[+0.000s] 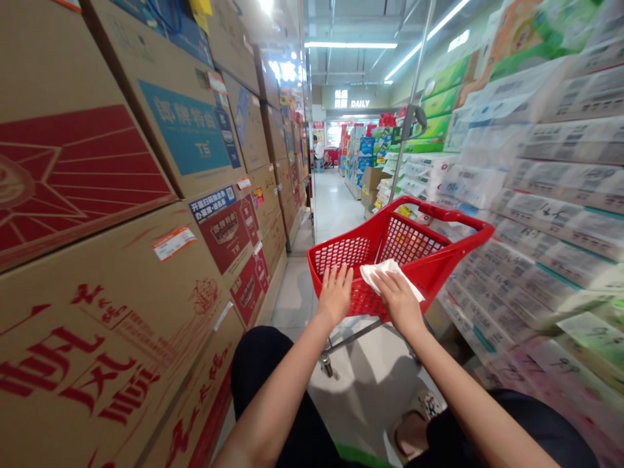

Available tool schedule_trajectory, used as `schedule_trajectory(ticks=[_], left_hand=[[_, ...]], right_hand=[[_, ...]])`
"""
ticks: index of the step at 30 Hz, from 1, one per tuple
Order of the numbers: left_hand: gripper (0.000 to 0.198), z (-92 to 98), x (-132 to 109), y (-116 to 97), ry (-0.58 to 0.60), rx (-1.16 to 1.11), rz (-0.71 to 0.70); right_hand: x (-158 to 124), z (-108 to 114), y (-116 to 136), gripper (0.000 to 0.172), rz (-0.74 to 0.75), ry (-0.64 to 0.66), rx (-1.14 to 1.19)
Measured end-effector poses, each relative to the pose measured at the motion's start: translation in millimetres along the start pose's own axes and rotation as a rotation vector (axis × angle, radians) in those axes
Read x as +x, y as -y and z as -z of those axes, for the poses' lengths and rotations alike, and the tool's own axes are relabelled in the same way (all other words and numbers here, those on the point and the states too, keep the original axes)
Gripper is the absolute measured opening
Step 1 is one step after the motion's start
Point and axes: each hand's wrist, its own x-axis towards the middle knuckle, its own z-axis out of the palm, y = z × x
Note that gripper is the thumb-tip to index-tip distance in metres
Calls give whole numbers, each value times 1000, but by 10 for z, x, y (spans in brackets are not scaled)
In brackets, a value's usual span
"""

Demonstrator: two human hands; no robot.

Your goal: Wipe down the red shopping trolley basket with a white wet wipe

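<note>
A red plastic shopping cart (363, 302) with lattice sides stands in front of me, its side turned towards me. My left hand (336, 292) lies against the near side by the rim, fingers stretched upward and slightly apart; its thumb is hard to make out. To its right, my right hand (400, 296) holds a folded white cloth (385, 266) against the same side, fingers laid over it. The cloth reaches over the rim and sticks out on both sides of the fingers. Part of the basket's inside shows, with the red handle (480, 227) at the upper right.
Stacked cardboard cartons (185, 312) wall the left side. On the right rise piles of packaged tissue (550, 214). A metal pole (407, 130) stands behind the cart. One caster (327, 365) shows beneath it. Down the aisle (334, 195) a person (319, 153) sits far off.
</note>
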Motion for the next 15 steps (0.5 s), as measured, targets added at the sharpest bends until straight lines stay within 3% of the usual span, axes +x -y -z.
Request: schedule_trajectory(ticks=[4, 7, 11, 13, 15], left_hand=[[80, -120, -122, -229, -111, -40, 105], [77, -94, -181, -154, -98, -100, 23], [81, -55, -200, -55, -73, -152, -50], [84, -62, -196, -63, -73, -169, -58], [86, -73, -192, -77, -75, -184, -61]], right_hand=[[101, -27, 29, 56, 82, 25, 18], [107, 38, -307, 62, 98, 59, 16], [68, 97, -768, 62, -36, 22, -70], [57, 66, -734, 60, -67, 10, -73], [63, 3, -513, 59, -39, 22, -37]])
